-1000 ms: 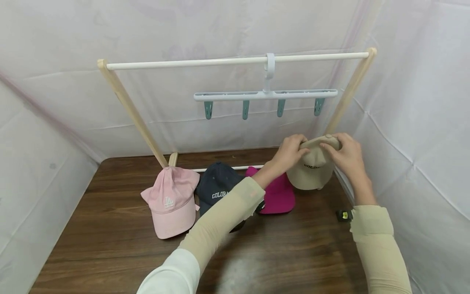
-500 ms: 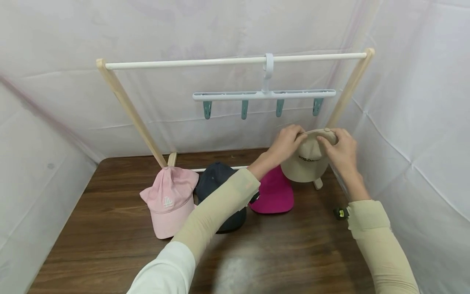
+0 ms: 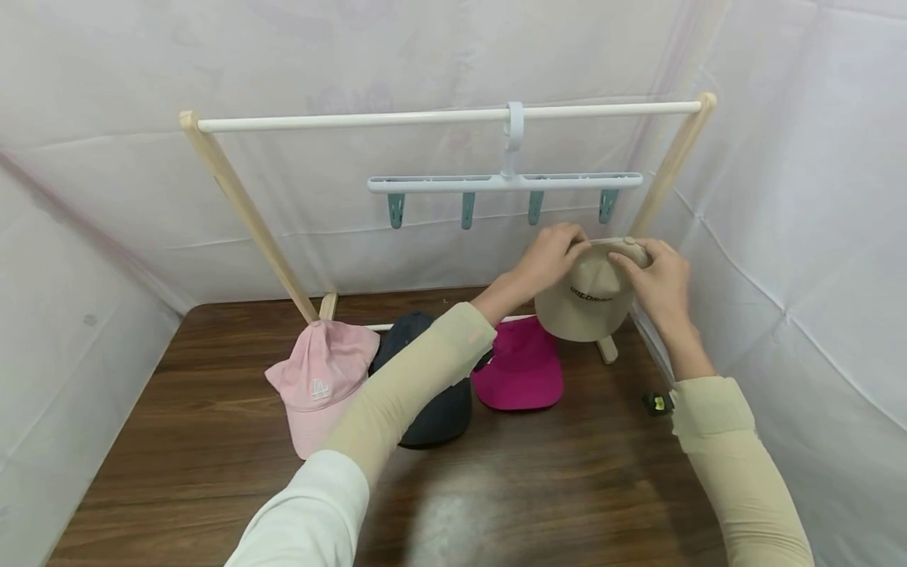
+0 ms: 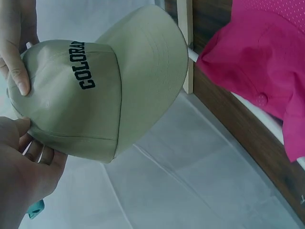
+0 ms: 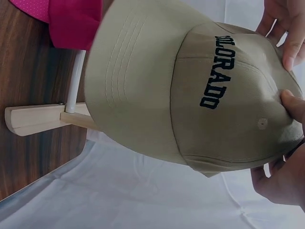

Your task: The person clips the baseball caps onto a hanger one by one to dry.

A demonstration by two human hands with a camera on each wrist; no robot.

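1. Right of centre in the head view, the beige cap (image 3: 591, 291) is held up, brim downward, below the right end of the white hanger (image 3: 439, 186); its crown reads COLORADO.
2. The left hand (image 3: 551, 260) pinches the cap's upper left edge, thumb and fingers closed on the fabric.
3. The right hand (image 3: 664, 283) is clamped on the upper right edge, its thumb across the crown.
4. The hanger's 4 teal clips (image 3: 395, 211) hang above the cap, apart from it.
5. At left to centre, 3 more caps lie on the brown table (image 3: 567, 488): a pink cap (image 3: 319, 370), a dark cap (image 3: 439, 413) partly hidden by the left sleeve (image 3: 411, 386), and a magenta cap (image 3: 520, 374).
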